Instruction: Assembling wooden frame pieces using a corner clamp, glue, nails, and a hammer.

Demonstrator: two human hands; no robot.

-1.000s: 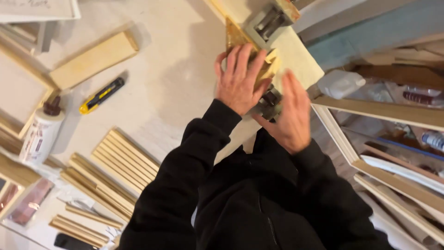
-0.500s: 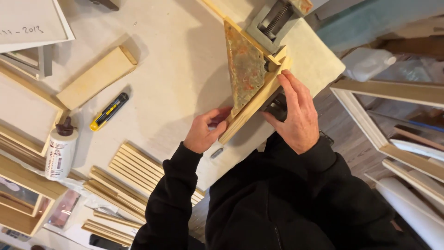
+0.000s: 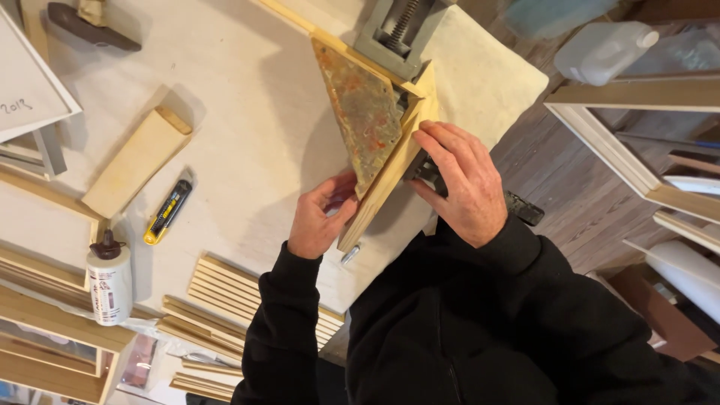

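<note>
the strip (image 3: 382, 191) of pale wood lay on the bench (image 3: 247, 97) in the corner clamp (image 3: 394, 34), its long axis slanting from the clamp's corner down toward the person. the left hand (image 3: 319, 217) pinched its near end between thumb and fingers; the right hand (image 3: 457, 180) pressed curled fingers on its far end — covering a dark handle, mostly hidden. a stained triangular plate (image 3: 364, 112) sat beside the strip. a knife (image 3: 169, 211) and glue bottle (image 3: 110, 281) lay well apart.
</note>
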